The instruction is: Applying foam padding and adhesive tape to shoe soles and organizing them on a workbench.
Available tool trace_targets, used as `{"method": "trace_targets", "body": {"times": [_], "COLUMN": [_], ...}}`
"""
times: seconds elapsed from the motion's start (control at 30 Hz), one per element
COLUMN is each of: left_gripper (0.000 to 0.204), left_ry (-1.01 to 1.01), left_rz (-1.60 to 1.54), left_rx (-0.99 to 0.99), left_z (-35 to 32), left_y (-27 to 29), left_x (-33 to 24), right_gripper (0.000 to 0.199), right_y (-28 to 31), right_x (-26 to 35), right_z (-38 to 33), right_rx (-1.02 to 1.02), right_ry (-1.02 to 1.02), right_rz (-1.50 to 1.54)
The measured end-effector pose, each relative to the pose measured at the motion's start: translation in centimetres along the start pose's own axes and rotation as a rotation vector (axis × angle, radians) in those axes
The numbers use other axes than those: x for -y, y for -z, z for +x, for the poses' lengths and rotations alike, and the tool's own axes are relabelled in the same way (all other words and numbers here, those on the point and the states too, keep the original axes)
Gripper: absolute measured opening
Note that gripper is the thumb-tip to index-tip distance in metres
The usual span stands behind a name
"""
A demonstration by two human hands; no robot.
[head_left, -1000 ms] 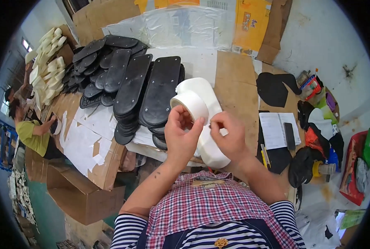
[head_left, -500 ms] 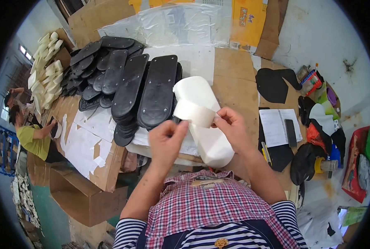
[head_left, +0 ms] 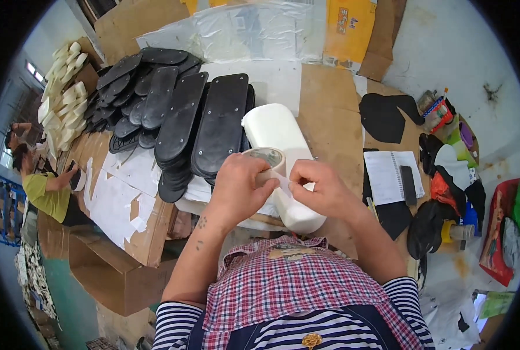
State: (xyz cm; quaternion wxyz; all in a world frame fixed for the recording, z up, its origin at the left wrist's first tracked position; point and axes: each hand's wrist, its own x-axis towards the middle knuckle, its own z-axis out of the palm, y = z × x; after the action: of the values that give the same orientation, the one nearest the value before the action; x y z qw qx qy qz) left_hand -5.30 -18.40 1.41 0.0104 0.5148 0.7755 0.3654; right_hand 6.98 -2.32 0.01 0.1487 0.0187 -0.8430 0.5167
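My left hand (head_left: pixel 239 185) grips a roll of whitish tape (head_left: pixel 279 165), fingers over its near-left side. Its cardboard core faces up. My right hand (head_left: pixel 323 185) is closed in a pinch on the loose end of the tape, just right of the roll. Beneath both hands lies a long white rounded block (head_left: pixel 278 127), foam-like, its near end at the table's front edge. Immediately left of it are stacked black oblong plates (head_left: pixel 222 125) with rounded ends and small metal studs.
More black plates (head_left: pixel 120 73) are heaped at the far left, beside piled cream-coloured pieces (head_left: pixel 67 111). To the right lie a spiral notebook (head_left: pixel 382 175), a dark phone (head_left: pixel 408 185) and a black cut-out sheet (head_left: pixel 382 119). A person in yellow-green (head_left: pixel 44 195) works at left; a cardboard box (head_left: pixel 125 286) stands below.
The tape roll has tilted so its core now shows, and my left hand has moved right onto it. My right hand has shifted slightly left and down, pinching the tape end.
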Motion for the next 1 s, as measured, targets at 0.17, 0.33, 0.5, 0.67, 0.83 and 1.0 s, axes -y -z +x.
{"method": "trace_targets", "body": {"times": [0.17, 0.33, 0.5, 0.67, 0.83, 1.0], "left_gripper": [0.023, 0.025, 0.013, 0.015, 0.015, 0.018], "left_ry": [-0.045, -0.086, -0.186, -0.273, -0.145, -0.128], "left_rz": [0.072, 0.219, 0.297, 0.216, 0.098, -0.015], "left_rx": [0.054, -0.007, -0.058, -0.061, -0.079, -0.047], "left_z": [0.6, 0.7, 1.5, 2.4, 1.7, 3.2], "left_y": [0.4, 0.5, 0.2, -0.4, -1.1, -4.5], "left_x": [-0.8, -0.9, -1.9, -2.8, -2.7, -2.5], "right_gripper": [0.008, 0.022, 0.028, 0.021, 0.024, 0.025], "right_y": [1.2, 1.6, 0.4, 0.4, 0.9, 1.3], "right_x": [-3.5, -1.5, 0.2, -1.6, -0.8, -2.6], "right_z": [-0.7, 0.3, 1.3, 0.6, 0.0, -2.3], "right_rx": [-0.08, -0.168, -0.009, -0.079, 0.095, -0.119], "right_ry": [-0.315, -0.18, -0.147, -0.09, -0.016, 0.036], "right_rz": [0.437, 0.168, -0.054, -0.032, -0.182, -0.225]}}
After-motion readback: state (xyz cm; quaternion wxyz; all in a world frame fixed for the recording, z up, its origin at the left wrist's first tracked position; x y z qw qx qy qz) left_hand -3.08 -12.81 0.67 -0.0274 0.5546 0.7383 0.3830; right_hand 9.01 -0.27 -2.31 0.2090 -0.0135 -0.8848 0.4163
